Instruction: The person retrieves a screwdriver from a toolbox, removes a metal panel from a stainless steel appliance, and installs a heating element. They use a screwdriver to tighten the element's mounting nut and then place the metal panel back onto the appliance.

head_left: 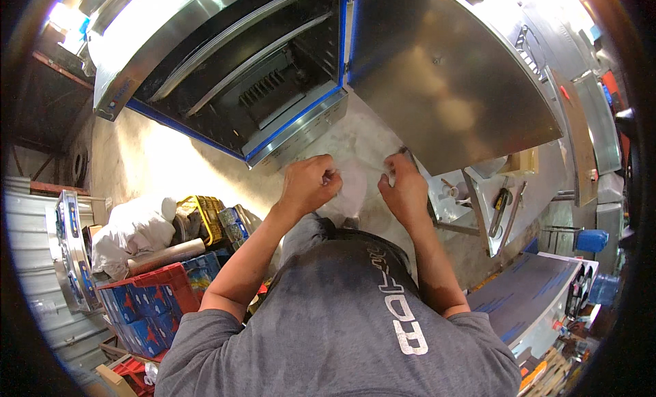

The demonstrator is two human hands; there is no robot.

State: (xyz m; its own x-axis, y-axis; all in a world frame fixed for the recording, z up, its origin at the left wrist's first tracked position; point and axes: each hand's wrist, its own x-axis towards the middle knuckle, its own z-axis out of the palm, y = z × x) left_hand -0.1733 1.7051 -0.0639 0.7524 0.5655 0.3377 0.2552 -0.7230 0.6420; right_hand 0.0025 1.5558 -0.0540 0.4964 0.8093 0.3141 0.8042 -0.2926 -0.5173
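Both my hands are raised at chest height, side by side, in front of a stainless steel cabinet (304, 134) with its door (444, 83) swung wide to the right. My left hand (309, 185) is closed, the fingers curled in to the thumb. My right hand (404, 188) is also closed in a pinch, its fingertips slightly blurred, below the door's lower edge. Between them shows a pale, see-through patch (352, 188), perhaps thin clear film; I cannot make out what either hand grips. Inside the cabinet are rails and a slotted dark panel (263, 88).
Left of me are a yellow crate (203, 216), a white cloth bundle (133, 233) and red-and-blue boxes (147, 305). On the right, a metal stand (482, 219) bears tools, including a box cutter (501, 204). Behind it sits a film-covered metal unit (526, 291) near a blue container (592, 240).
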